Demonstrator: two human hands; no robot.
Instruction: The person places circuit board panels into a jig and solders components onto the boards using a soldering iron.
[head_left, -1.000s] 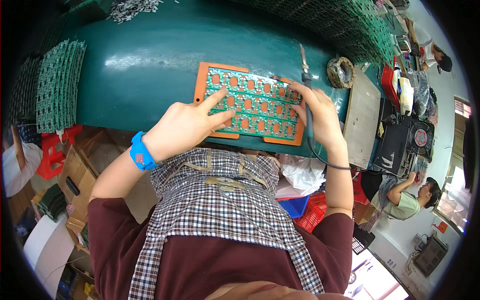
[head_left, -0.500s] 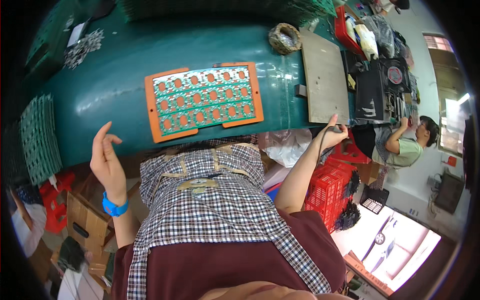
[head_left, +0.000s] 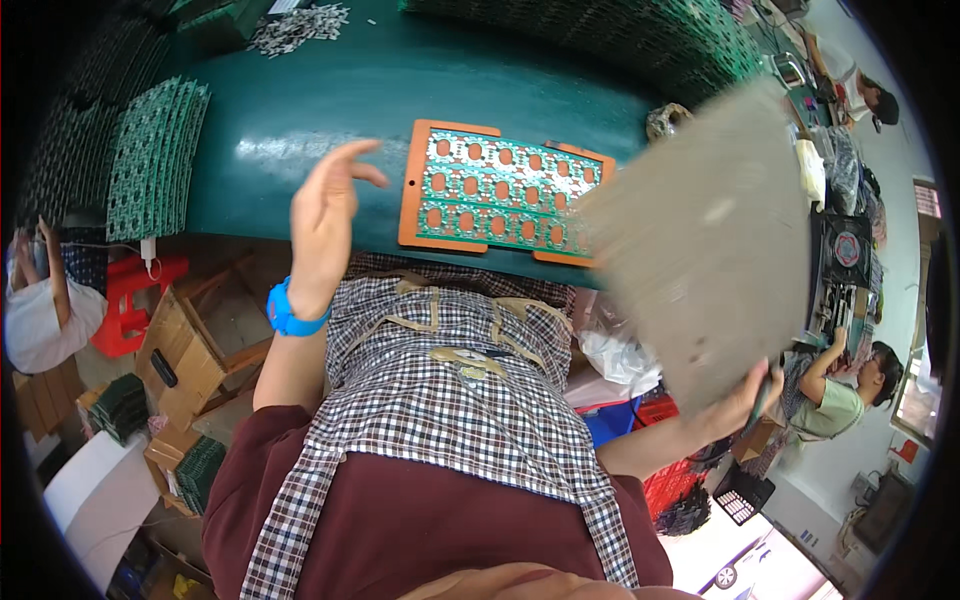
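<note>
A green circuit board panel [head_left: 487, 187] with rows of oval holes lies in an orange frame [head_left: 411, 205] on the table. My left hand [head_left: 322, 220], with a blue wristband, is raised off the frame's left end, fingers apart and holding nothing. My right hand [head_left: 738, 402] grips the near edge of a flat grey board [head_left: 715, 235]. The board is lifted, tilted and blurred, hiding the frame's right end in this view. A thin dark tool [head_left: 757, 405] also sticks out of my right hand; its kind is unclear.
Stacks of green circuit boards [head_left: 160, 160] stand at the left and a long row [head_left: 600, 35] at the back. Small metal pieces [head_left: 300, 28] lie at the far left. A tape roll [head_left: 667, 120] stands behind the grey board. A person [head_left: 850, 390] works at the right.
My right hand has picked the grey board up from the table and swung it toward the orange frame. The left hand has risen beside the frame. The whole view has shifted.
</note>
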